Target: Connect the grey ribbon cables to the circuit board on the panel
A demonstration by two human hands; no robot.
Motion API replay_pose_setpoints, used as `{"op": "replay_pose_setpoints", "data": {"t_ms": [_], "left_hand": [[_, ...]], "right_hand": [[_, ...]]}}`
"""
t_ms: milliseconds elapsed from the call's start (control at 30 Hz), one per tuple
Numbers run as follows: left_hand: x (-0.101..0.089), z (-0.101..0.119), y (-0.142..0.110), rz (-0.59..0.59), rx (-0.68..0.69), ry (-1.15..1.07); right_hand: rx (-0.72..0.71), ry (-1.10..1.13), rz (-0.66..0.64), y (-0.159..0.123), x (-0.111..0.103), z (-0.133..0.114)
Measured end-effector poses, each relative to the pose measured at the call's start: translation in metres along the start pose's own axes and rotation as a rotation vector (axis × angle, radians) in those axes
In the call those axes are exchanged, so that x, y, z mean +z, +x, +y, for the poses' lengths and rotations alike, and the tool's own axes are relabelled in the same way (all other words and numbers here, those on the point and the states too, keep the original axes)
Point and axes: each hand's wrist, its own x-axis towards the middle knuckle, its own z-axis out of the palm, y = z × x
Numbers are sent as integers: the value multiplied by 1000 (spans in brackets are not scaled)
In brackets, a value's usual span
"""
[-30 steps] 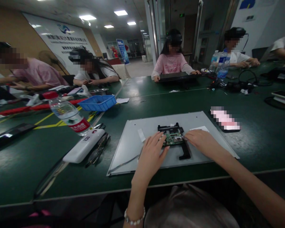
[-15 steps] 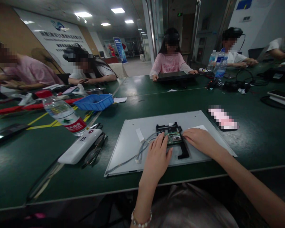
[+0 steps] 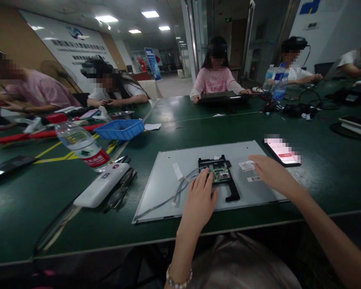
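Observation:
A flat grey metal panel lies on the green table in front of me. On its middle sits a black plastic bracket with a green circuit board in it; grey cables run from there to the panel's left. My left hand rests with outstretched fingers on the left edge of the board and bracket. Above the panel's right part is my right hand, fingers extended, apart from the bracket and beside a white label. Nothing shows in either hand.
Left of the panel are a white power bank, glasses, a water bottle and a blue tray. A lit phone lies by the far right corner. Several people sit around the table; one holds a dark flat panel.
My right hand has moved away from the bracket to the right, uncovering labels on the panel. My left hand stays in place on the board.

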Motion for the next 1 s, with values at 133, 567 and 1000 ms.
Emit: {"op": "replay_pose_setpoints", "data": {"t_ms": [133,567,1000], "left_hand": [[-1,0,0,-8,-2,5],[0,-2,-1,-11,8,17],[-1,0,-2,-12,5,37]], "right_hand": [[-74,38,8,31,-14,-13],[-292,139,-94,100,39,-48],[-161,97,-152,87,10,22]]}}
